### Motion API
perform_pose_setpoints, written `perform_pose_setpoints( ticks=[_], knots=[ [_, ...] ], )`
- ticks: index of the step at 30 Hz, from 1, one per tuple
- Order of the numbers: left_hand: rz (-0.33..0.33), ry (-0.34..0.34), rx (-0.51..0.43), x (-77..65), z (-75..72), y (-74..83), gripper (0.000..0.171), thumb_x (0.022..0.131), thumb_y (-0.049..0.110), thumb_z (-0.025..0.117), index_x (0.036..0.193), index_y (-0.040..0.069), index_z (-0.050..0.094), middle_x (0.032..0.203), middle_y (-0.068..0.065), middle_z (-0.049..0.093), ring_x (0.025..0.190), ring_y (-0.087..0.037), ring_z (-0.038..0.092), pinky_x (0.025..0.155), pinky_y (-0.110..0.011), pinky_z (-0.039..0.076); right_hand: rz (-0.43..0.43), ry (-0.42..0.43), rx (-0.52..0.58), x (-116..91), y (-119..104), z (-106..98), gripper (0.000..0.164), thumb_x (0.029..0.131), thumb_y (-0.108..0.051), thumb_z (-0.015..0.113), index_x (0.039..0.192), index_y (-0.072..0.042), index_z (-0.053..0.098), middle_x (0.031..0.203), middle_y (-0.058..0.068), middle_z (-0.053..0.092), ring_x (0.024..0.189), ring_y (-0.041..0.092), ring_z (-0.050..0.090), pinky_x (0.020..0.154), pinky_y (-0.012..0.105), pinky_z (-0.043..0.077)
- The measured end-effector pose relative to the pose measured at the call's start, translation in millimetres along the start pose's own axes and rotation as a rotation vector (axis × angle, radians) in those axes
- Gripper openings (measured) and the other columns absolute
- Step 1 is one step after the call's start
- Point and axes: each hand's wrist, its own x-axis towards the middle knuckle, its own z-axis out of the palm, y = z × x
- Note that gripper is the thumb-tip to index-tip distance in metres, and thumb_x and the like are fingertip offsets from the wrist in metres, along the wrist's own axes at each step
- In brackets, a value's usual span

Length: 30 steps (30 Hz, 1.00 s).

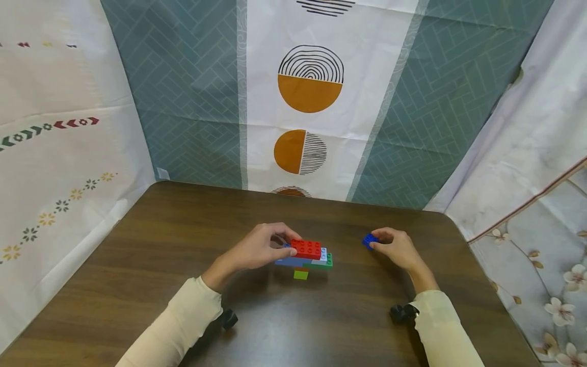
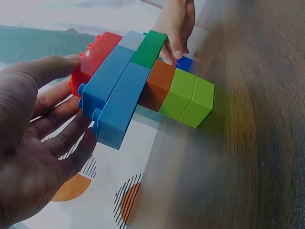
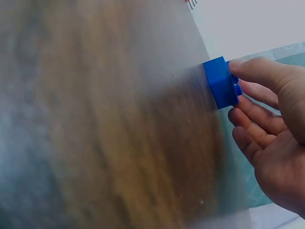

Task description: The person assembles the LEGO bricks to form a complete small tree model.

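Observation:
My left hand (image 1: 263,248) holds the red brick (image 1: 307,249) at the top of a built stack of toy bricks, thumb on one side and fingers on the other. Under the red one, in the left wrist view, come blue bricks (image 2: 112,76), a pale brick (image 2: 131,40) and a green brick (image 2: 150,48). Below them a brown brick (image 2: 159,85) and lime-green bricks (image 2: 193,98) form a narrow column. Off to the right, my right hand (image 1: 400,250) pinches a small dark blue brick (image 3: 220,82) between thumb and fingers, at or just above the table.
The brown wooden table (image 1: 357,316) reaches back to a patterned curtain (image 1: 197,102). White printed cloths hang at the left (image 1: 59,153) and right (image 1: 527,153). Black straps (image 1: 403,313) sit at both wrists.

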Motion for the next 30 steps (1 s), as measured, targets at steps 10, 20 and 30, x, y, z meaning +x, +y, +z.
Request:
perform_pose_setpoints(
  ticks=[10,20,30],
  knots=[
    [0.000,0.001,0.013,0.5,0.1,2.6,0.033,0.093,0.025,0.077,0.124,0.016,0.072,0.114,0.001,0.073,0.103,-0.015,0.066,0.097,-0.042,0.059,0.026,-0.005,-0.038,-2,6,2,0.037,0.091,-0.022,0.079,0.123,-0.004,0.072,0.112,0.019,0.074,0.104,0.032,0.069,0.089,0.040,0.054],
    [-0.011,0.001,0.002,-0.8,0.3,1.8,0.032,0.093,0.024,0.077,0.124,0.017,0.071,0.113,0.001,0.073,0.102,-0.015,0.066,0.097,-0.043,0.059,0.012,-0.020,-0.019,-2,4,3,0.036,0.092,-0.020,0.078,0.124,-0.003,0.071,0.114,0.020,0.074,0.105,0.032,0.069,0.091,0.044,0.057],
    [-0.011,-0.001,-0.003,-0.5,0.0,3.1,0.032,0.093,0.023,0.078,0.123,0.016,0.072,0.113,0.001,0.073,0.101,-0.015,0.066,0.097,-0.043,0.059,-0.053,-0.034,0.036,-1,-27,0,0.039,0.094,-0.024,0.077,0.129,-0.008,0.069,0.126,0.019,0.071,0.113,0.036,0.069,0.099,0.054,0.057]
  ],
)
